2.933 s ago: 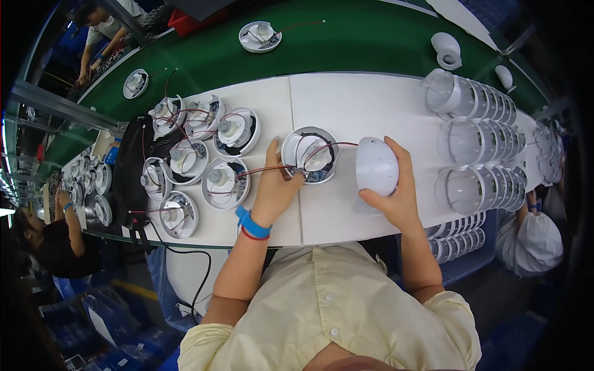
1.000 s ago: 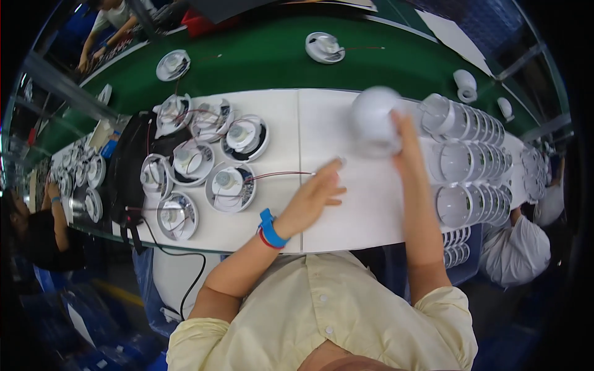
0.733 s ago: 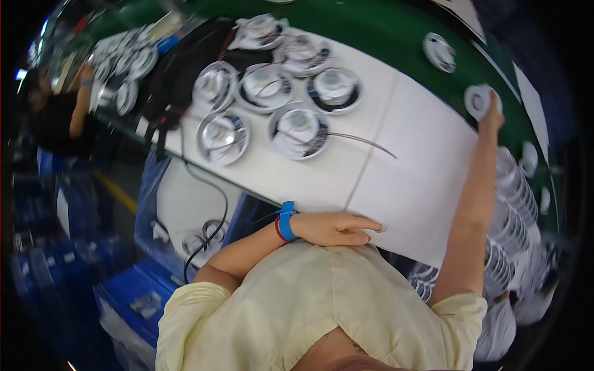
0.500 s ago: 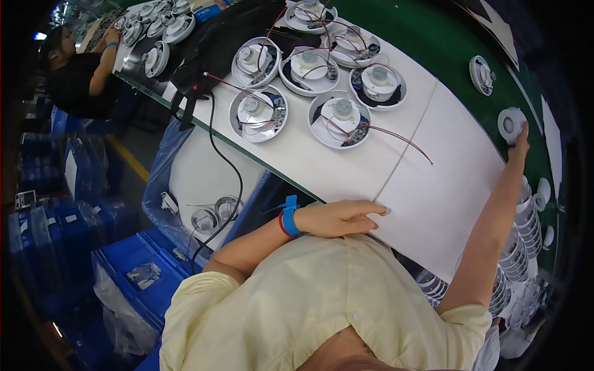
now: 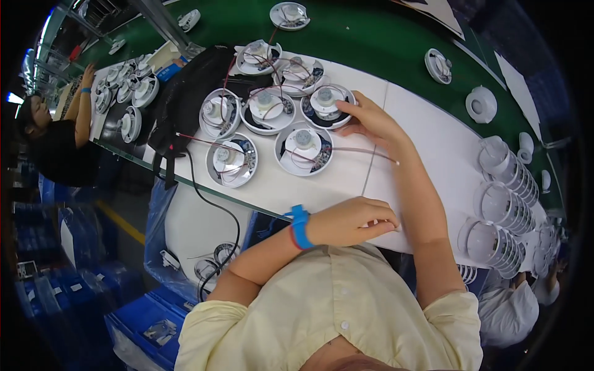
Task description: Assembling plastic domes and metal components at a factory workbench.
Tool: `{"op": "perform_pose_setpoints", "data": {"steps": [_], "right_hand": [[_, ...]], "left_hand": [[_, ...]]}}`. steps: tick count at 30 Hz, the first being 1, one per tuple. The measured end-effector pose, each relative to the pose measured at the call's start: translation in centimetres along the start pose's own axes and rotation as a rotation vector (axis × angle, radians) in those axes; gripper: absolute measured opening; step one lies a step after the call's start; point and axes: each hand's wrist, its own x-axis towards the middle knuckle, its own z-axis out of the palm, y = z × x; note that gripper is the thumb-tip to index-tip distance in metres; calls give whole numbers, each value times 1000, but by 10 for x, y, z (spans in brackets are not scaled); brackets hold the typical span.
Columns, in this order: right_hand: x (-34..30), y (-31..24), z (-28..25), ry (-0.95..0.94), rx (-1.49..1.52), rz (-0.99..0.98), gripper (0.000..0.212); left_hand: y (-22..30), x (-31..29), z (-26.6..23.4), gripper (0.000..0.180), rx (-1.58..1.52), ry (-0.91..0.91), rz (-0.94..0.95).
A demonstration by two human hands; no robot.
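The right hand (image 5: 374, 120) is closed on the right rim of a unit (image 5: 325, 102), thumb over the inside of the shell, fingers at the outer side. The unit rests on the table (image 5: 445, 154), directly to the left of the palm. It is round and shows no long axis; the right forearm reaches it from the lower right. The right hand is the nearer. The left hand (image 5: 349, 222) is well apart, by the near table edge: thumb and fingers are separated and loosely curled, with nothing visible between them. A blue band (image 5: 299, 227) encircles its wrist.

Neighbouring shells border the held unit on two sides: a left unit (image 5: 269, 108) just beside it and a lower unit (image 5: 303, 148) toward the person. From the latter a lead (image 5: 371, 150) runs right, its tip beside the right forearm; contact cannot be told.

Open room lies to the right: white worktop extends across the seam (image 5: 374, 151) to the clear stacks (image 5: 504, 204). Beyond the far table edge runs the green belt (image 5: 371, 46), carrying a white ring-shaped part (image 5: 481, 104).
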Motion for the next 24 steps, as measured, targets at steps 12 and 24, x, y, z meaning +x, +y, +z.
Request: {"op": "perform_pose_setpoints", "data": {"steps": [12,24], "right_hand": [[-62,80,-104,643,100,-196,32],[-108,101,-90,453,-98,-197,33]], "left_hand": [[-95,9,11,47,-142,646,-68],[-46,68,44,51,254,288,492]]}}
